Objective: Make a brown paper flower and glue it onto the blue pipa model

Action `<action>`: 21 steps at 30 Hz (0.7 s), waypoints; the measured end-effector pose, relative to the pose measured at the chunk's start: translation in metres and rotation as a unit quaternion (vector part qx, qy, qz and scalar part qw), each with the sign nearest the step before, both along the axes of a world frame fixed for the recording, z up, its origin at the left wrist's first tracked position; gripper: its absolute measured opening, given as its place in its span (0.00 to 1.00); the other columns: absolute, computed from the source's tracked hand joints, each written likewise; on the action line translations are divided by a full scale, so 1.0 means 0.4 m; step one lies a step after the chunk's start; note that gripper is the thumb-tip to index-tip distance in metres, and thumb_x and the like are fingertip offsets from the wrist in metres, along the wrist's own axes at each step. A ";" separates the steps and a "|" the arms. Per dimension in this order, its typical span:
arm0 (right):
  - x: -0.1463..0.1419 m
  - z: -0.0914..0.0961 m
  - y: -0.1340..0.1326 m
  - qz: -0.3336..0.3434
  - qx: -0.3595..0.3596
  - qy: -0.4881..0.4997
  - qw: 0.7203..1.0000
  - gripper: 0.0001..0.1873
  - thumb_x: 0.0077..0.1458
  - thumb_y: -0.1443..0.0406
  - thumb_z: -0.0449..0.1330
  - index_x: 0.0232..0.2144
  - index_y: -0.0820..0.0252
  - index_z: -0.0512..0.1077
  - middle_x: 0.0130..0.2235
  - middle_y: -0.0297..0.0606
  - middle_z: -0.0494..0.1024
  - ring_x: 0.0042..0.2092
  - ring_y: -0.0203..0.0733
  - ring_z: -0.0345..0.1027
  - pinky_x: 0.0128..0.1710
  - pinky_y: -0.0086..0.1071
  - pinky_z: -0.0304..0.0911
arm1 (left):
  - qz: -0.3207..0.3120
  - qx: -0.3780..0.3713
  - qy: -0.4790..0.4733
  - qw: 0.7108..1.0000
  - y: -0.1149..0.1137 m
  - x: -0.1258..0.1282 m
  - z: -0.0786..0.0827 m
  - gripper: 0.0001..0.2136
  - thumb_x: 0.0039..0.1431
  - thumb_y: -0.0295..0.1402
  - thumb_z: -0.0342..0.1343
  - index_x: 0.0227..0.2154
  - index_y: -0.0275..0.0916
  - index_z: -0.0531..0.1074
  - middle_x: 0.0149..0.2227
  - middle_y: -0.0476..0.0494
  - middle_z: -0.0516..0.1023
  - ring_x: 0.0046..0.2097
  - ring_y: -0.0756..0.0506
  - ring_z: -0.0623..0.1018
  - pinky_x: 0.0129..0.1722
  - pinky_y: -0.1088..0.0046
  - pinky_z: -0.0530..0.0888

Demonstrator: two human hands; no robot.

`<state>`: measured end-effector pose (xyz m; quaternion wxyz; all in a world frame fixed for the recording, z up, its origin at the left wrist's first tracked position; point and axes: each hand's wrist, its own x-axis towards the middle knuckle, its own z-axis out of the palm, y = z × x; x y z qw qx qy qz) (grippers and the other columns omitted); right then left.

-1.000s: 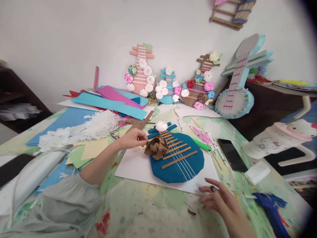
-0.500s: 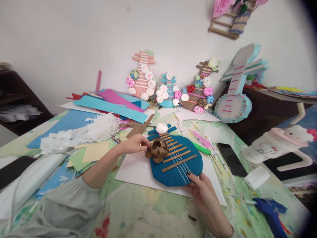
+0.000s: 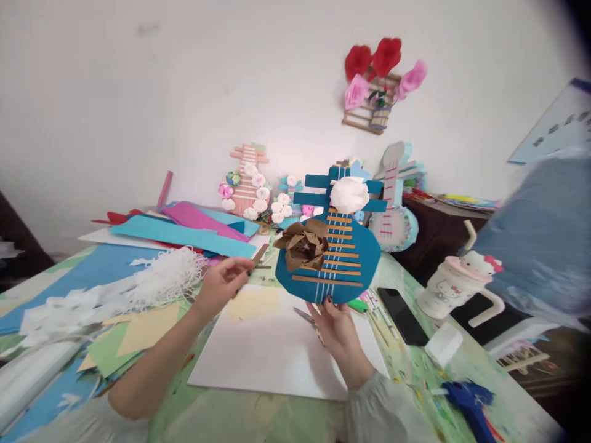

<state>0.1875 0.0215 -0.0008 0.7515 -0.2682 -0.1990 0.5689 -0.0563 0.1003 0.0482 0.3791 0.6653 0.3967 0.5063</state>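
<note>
My right hand [image 3: 339, 329] grips the rounded bottom end of a blue cardboard lute [image 3: 364, 246], holding it upright above the table. The lute has brown crossbars, white strings and crossed blue pegs. A white paper flower [image 3: 349, 194] sits on its neck, and a large brown paper flower [image 3: 305, 244] is on the left of its body. To the left of the lute, my left hand [image 3: 226, 283] hovers apart from it, fingers loosely bent and nothing seen between them. Under the hands lies a white board [image 3: 272, 357], with scissors [image 3: 307, 319] partly hidden by my right hand.
Decorated lutes, one of them pink [image 3: 244, 197], lean on the wall. At left are coloured paper sheets [image 3: 184, 231], white string [image 3: 178, 271] and paper scraps [image 3: 115, 344]. Right side: a phone [image 3: 401, 315], a tumbler [image 3: 450, 286], a white block [image 3: 444, 344] and a blue glue gun [image 3: 468, 397].
My right hand has raised the blue lute from lying over the board to upright. My left hand has come off the brown flower and moved left. The view has tilted up and turned right.
</note>
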 end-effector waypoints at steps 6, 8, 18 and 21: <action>-0.047 -0.014 0.191 -0.007 0.061 0.028 0.998 0.20 0.37 0.71 0.69 0.35 0.52 0.71 0.34 0.27 0.79 0.39 0.38 0.75 0.54 0.49 0.61 | -0.035 -0.025 0.068 0.997 0.002 0.039 -0.042 0.11 0.51 0.35 0.53 0.35 0.37 0.73 0.29 0.45 0.74 0.29 0.49 0.73 0.21 0.78 0.68; -0.052 -0.027 0.228 -0.011 0.063 0.034 0.997 0.21 0.37 0.72 0.69 0.36 0.52 0.71 0.34 0.27 0.80 0.39 0.38 0.75 0.55 0.49 0.61 | -0.036 -0.040 0.078 0.996 0.011 0.042 -0.062 0.11 0.51 0.36 0.52 0.34 0.36 0.74 0.29 0.44 0.75 0.29 0.49 0.74 0.21 0.78 0.67; 0.013 -0.095 0.278 -0.046 0.042 0.039 0.997 0.27 0.37 0.71 0.70 0.42 0.50 0.70 0.40 0.31 0.80 0.39 0.39 0.74 0.53 0.49 0.63 | 0.048 -0.116 0.101 0.987 0.045 0.047 -0.184 0.13 0.43 0.41 0.59 0.25 0.34 0.76 0.25 0.44 0.76 0.25 0.50 0.70 0.23 0.76 0.68; 0.020 -0.107 0.284 -0.050 0.041 0.040 0.997 0.28 0.37 0.70 0.70 0.43 0.50 0.70 0.41 0.32 0.79 0.40 0.38 0.74 0.52 0.48 0.64 | 0.030 -0.099 0.083 0.991 0.057 0.063 -0.192 0.13 0.45 0.41 0.58 0.29 0.34 0.74 0.28 0.44 0.76 0.27 0.49 0.72 0.22 0.75 0.71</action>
